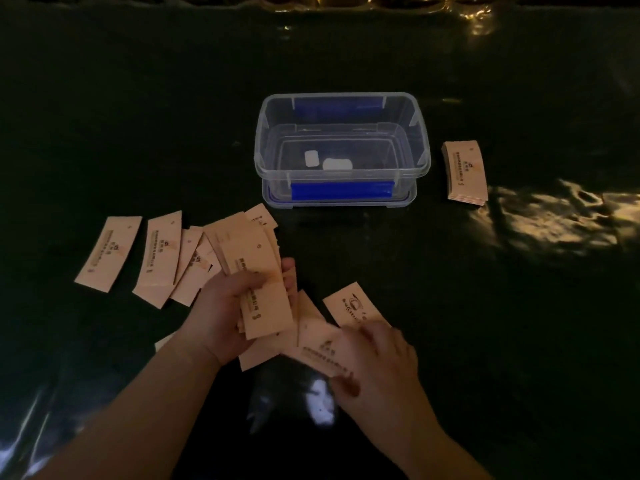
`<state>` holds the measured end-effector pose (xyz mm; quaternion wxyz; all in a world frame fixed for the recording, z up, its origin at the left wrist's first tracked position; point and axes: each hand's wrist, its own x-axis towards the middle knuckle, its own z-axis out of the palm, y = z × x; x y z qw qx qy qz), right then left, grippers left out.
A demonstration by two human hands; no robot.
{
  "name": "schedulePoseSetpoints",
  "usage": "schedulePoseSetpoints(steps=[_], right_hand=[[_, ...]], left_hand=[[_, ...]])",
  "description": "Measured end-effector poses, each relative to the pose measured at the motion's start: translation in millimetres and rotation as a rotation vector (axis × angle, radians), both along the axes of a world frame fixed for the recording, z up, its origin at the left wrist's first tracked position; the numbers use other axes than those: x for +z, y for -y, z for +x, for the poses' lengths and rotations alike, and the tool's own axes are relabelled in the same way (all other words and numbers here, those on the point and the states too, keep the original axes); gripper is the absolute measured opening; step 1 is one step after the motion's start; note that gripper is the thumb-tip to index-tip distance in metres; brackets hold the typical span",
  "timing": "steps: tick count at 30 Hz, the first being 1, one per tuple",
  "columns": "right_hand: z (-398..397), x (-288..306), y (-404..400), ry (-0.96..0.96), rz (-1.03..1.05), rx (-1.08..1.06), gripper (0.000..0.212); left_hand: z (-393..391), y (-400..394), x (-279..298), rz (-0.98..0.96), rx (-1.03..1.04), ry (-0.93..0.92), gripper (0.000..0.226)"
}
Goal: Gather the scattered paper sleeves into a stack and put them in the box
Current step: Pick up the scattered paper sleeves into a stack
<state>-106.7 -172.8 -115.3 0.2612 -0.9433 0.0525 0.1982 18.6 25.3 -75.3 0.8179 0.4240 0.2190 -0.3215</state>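
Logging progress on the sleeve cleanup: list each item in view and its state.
Box: open, no sleeves inside.
Stack right of box: neat, on the table.
Loose sleeves at left: scattered, overlapping.
Left hand: gripping a bundle of sleeves.
Right hand: pressing on a loose sleeve.

My work surface is a dark, glossy plastic-covered table (138,133), throwing back warm glare to my right and a pale patch near me. Along its far edge runs a crinkled, gold-lit strip (381,1), too dim to identify.
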Motion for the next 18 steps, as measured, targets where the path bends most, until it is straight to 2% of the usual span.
schedulePoseSetpoints(steps=[4, 7, 9, 11, 13, 14, 16, 18], right_hand=[[4.8, 23.0, 30.3, -0.031, 0.165, -0.342, 0.057], [9.1, 39.4, 42.6, -0.035, 0.272, -0.752, 0.071], [14.0, 48.2, 31.1, 0.059, 0.424, -0.861, 0.067], [18.1, 61.3, 6.3, 0.085, 0.564, -0.815, 0.064], [16.0, 65.4, -18.0, 0.088, 0.614, -0.672, 0.064], [14.2, 63.9, -24.7, 0.075, 0.601, -0.578, 0.061], [11.9, 58.5, -25.6, 0.042, 0.554, -0.462, 0.046], [7.9, 41.3, -10.3, 0.036, 0.345, -0.507, 0.048]], left_hand=[[-1.4, 3.2, 0.8, 0.052, 0.012, 0.060, 0.045], [-4.8, 15.4, 0.4, 0.149, -0.013, 0.102, 0.027], [-10.6, 29.7, 2.5, 0.203, -0.081, 0.092, 0.031], [-18.1, 44.7, 5.9, 0.167, -0.156, 0.074, 0.047], [-25.0, 54.5, 8.4, 0.112, -0.212, 0.086, 0.062], [-26.9, 57.5, 8.6, 0.108, -0.220, 0.100, 0.062], [-25.8, 57.2, 7.5, 0.123, -0.188, 0.115, 0.044], [-20.3, 50.2, 5.5, 0.118, -0.093, 0.050, 0.039]])
